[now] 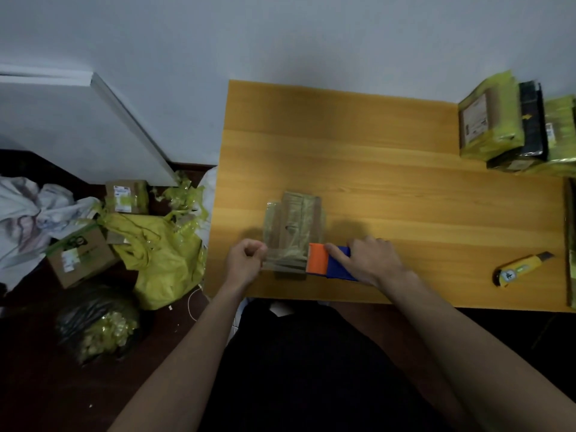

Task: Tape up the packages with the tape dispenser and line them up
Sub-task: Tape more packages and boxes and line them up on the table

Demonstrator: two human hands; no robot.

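Note:
A small brown cardboard package [294, 226], partly wrapped in clear tape, lies near the front left of the wooden table [405, 182]. My right hand [371, 260] grips the blue and orange tape dispenser [327, 261], whose orange end presses against the package's near right edge. A strip of clear tape runs leftward across the package's near end. My left hand [244, 260] pinches the tape's free end at the package's left edge, fingers curled. Three taped packages [511, 126] in yellow-green and black wrap stand in a row at the far right.
A yellow utility knife [523, 268] lies on the table's right side. A cardboard edge [571, 244] shows at the far right. On the floor to the left lie cardboard boxes [81, 254], a yellow bag [162, 254], tape scraps and a black bag [96, 322].

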